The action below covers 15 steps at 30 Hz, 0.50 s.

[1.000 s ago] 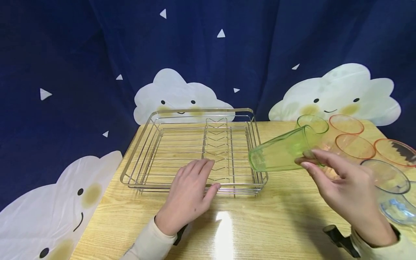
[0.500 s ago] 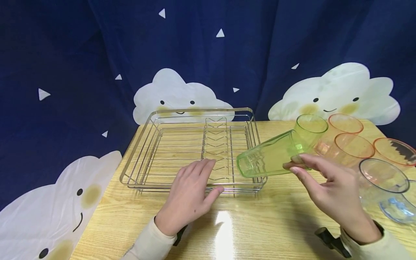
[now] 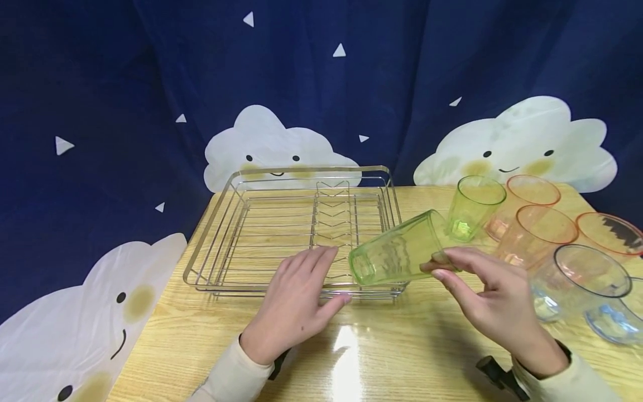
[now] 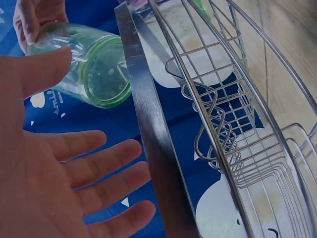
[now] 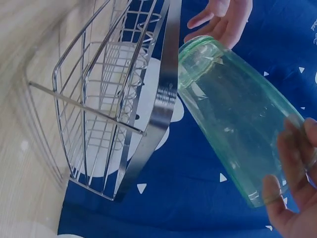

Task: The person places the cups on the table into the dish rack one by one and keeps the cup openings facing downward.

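My right hand [image 3: 494, 304] pinches a clear green tumbler [image 3: 394, 254] near its rim. The tumbler lies tilted, its base pointing left toward my left hand, over the front right part of a wire dish rack [image 3: 226, 223]. My left hand [image 3: 296, 301] is held with straight, spread fingers by the rack's front rail, holding nothing. In the left wrist view the tumbler's base [image 4: 106, 69] shows beyond the left thumb, apart from the palm. In the right wrist view the fingers [image 5: 292, 153] show partly through the tumbler's wall.
To the right stand another green tumbler [image 3: 474, 209], several orange tumblers [image 3: 545, 237] and clear bluish ones [image 3: 577, 285]. All rest on the wooden table [image 3: 402, 346]. Behind the table hangs a dark blue curtain [image 3: 392, 84] with white clouds.
My right hand has moved left and slightly toward me, bringing the green tumbler over the rack's front right corner, nearer my left hand. The left hand has barely moved.
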### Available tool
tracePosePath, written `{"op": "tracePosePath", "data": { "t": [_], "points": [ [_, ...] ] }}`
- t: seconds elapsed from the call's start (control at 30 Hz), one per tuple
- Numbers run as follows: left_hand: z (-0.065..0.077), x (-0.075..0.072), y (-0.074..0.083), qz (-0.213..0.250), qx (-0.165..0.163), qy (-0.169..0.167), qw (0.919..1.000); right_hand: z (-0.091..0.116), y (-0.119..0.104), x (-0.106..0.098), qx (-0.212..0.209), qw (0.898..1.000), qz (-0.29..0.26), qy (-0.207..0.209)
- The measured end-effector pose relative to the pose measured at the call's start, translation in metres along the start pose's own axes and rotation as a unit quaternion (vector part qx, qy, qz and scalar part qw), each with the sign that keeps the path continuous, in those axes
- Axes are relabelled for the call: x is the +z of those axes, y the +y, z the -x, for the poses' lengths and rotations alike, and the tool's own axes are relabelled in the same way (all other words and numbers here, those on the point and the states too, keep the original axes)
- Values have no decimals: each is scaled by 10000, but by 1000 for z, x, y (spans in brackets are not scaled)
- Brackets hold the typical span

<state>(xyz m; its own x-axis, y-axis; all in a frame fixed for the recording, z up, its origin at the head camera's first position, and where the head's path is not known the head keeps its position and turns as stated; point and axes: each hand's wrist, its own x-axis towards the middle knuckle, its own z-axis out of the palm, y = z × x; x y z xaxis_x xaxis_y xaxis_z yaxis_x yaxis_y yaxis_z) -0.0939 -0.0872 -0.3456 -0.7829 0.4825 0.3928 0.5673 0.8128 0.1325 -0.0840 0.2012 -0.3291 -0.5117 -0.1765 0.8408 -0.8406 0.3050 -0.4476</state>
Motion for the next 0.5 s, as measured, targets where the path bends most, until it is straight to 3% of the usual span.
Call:
{"op": "tracePosePath", "data": {
  "t": [0.23, 0.4, 0.5],
  "points": [
    [0, -1, 1, -8, -11, 33, 10000, -3, -3, 7, -388, 9909, -1277, 164],
    [1, -3, 1, -14, 38, 167, 9999, -5, -3, 13, -855, 9886, -1175, 402],
    [1, -4, 0, -25, 45, 205, 9998, -3, -4, 15, -916, 9892, -994, 565]
  ]
}}
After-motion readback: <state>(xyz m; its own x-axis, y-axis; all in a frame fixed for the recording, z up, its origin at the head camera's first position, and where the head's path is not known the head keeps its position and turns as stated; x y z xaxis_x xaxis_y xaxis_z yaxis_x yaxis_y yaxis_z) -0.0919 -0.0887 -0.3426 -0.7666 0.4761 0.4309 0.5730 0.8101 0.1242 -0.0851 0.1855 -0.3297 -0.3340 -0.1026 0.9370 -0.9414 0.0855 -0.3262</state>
